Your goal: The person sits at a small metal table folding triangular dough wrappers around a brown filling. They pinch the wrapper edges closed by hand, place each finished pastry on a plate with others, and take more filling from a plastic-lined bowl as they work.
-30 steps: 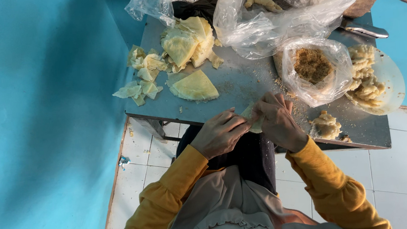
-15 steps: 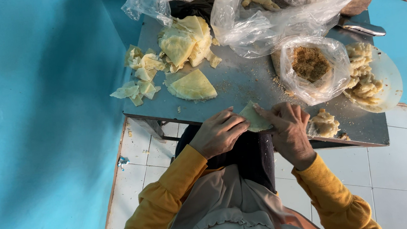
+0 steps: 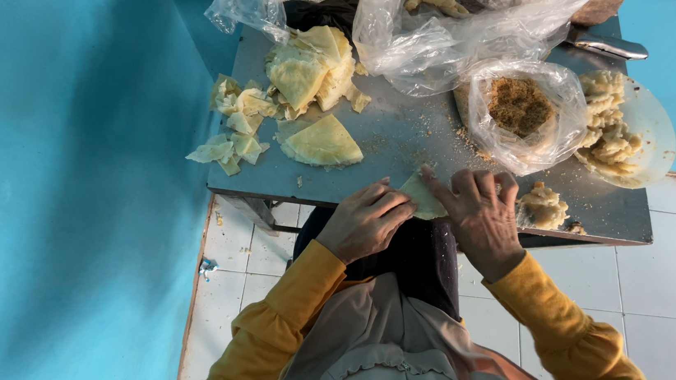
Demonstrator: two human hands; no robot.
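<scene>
Both hands pinch one pale wrapper [image 3: 422,197] at the tabletop's [image 3: 398,130] near edge: the left hand [image 3: 364,222] curls over its corner, the right hand [image 3: 480,211] spreads flat, pinning it for folding. A bag of crumbs [image 3: 518,106] sits close, within reach.

We are seeing bare grey table [image 3: 406,130] lying open ahead of our hands, between the folded wrapper [image 3: 318,141] on the left and the crumb bag [image 3: 522,110] crowding the right. Farther back, big plastic bags [image 3: 485,2] are blocking the way.
</scene>
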